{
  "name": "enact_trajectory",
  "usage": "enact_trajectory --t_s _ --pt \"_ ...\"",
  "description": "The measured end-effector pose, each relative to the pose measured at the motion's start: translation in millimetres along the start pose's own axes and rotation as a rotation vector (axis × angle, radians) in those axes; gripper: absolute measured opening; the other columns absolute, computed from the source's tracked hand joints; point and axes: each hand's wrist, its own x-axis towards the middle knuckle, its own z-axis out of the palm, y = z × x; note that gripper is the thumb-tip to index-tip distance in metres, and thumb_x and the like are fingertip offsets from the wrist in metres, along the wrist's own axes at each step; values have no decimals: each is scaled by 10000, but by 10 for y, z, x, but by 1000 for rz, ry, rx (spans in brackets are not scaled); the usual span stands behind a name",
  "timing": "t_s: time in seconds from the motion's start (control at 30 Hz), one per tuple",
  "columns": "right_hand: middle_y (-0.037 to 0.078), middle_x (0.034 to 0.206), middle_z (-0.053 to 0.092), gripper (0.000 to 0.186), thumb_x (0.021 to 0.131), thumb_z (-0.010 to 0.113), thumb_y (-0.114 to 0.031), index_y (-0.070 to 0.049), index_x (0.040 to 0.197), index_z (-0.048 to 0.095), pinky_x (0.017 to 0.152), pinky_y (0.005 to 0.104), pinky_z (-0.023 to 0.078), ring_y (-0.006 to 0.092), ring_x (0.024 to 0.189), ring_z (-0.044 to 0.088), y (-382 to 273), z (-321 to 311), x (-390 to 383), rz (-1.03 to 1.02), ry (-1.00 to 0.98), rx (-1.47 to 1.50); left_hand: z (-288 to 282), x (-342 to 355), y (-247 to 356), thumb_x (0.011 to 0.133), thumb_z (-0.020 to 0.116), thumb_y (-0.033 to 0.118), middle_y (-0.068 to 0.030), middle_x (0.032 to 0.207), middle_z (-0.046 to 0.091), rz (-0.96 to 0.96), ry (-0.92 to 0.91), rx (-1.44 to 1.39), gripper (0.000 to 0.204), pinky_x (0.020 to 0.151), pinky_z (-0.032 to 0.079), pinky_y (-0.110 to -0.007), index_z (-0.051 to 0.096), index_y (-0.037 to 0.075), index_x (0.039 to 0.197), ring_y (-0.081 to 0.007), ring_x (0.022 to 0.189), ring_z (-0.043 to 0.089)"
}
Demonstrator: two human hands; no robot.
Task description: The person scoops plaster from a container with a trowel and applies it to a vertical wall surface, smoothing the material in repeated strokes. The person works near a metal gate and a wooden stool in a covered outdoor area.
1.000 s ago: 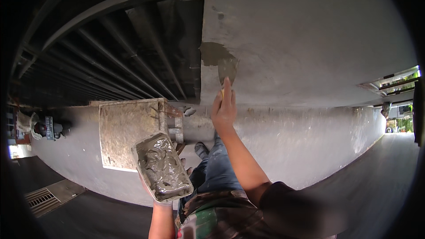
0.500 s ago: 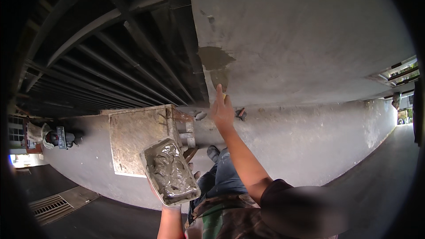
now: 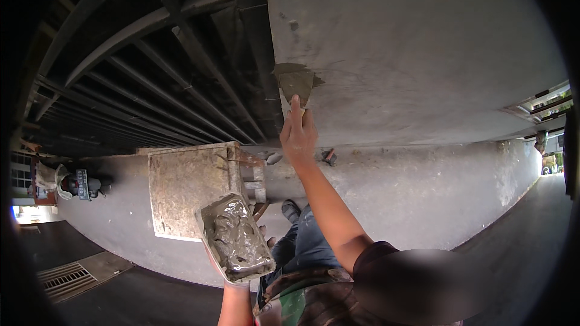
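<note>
Right hand: the right hand [image 3: 298, 136] is clenched on a trowel [image 3: 296, 87], whose blade is pressed flat to the grey wall [image 3: 423, 54].
Left hand: the left hand [image 3: 238, 278] is closed under a mortar board [image 3: 234, 238], held tilted and heaped with wet mortar.
Fresh patch: a dark patch [image 3: 289, 71] is seen at the wall's edge, touching the blade.
Risk: mortar could be slid off the tilted board, or the patch pulled loose by a steep blade.
</note>
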Motion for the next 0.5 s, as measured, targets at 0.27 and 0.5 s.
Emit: enact_trajectory --t_s 0.27,0.5 --pt "185 882 552 766 1012 694 5 -223 1713 483 578 497 503 385 666 587 581 436 -703 -29 -46 -96 26 -72 -30 996 521 850 -240 1727 452 75 79 -63 1055 1228 364 -820 320 152 1762 -558 1453 569" --pt "228 1010 668 703 1046 670 -53 -213 1708 493 654 509 556 426 756 669 399 -192 -1273 247 -276 30 26 -87 -37 997 526 843 -246 1726 451 89 58 -85 1056 1228 353 -824 317 148 1764 -562 1477 540"
